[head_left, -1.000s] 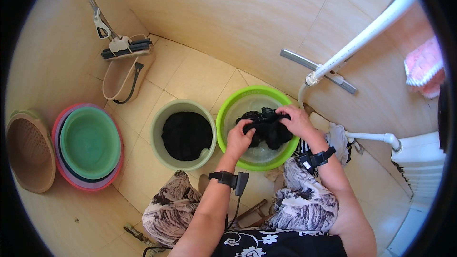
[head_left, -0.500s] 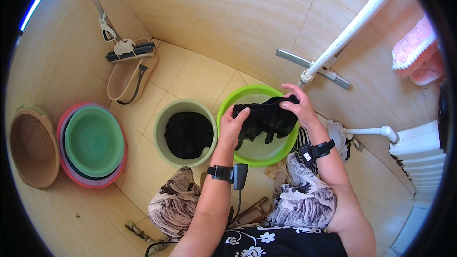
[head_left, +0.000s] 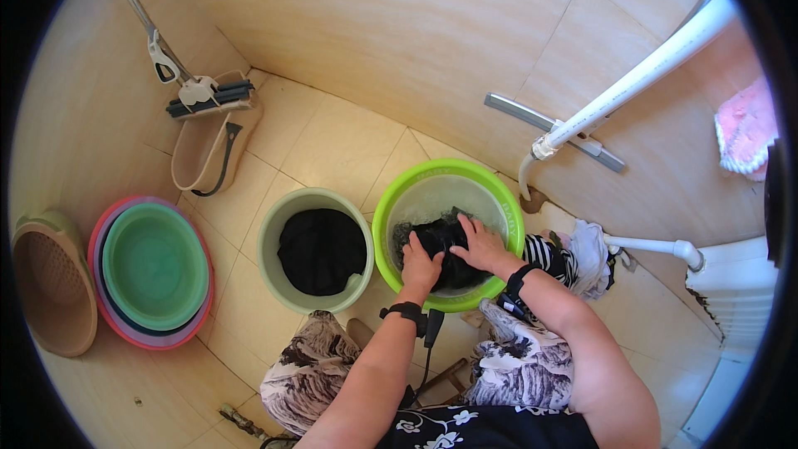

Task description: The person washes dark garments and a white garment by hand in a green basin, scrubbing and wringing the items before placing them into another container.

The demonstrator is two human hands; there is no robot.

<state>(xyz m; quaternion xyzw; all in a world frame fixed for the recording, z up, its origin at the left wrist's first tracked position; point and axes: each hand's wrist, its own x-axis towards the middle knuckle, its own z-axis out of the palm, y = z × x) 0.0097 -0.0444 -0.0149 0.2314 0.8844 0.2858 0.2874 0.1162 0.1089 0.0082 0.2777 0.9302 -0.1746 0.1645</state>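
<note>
A piece of black cloth [head_left: 447, 243], its kind not clear, lies in the water of a bright green basin [head_left: 384, 237] in front of me. My left hand [head_left: 421, 266] rests on the cloth's left part, fingers stretched forward and thumb apart. On the cloth's right side lies my right hand [head_left: 482, 248], its fingers spread and not closed around anything. The lower edge of the cloth is partly covered by my hands. Just left of the basin stands a pale green bucket [head_left: 268, 241] with more black cloth [head_left: 322, 251] inside.
Stacked green and pink basins [head_left: 155, 266] and a brown basket [head_left: 56, 283] are at the left. A mop [head_left: 199, 93] stands in a beige bucket [head_left: 199, 150] at the back left. Piled clothes [head_left: 588, 258] lie right of the basin, near a white pipe [head_left: 619, 83].
Both hands have lowered the black cloth from above the basin into its water. Their grip on its edge has loosened, and they now lie on it with fingers spread.
</note>
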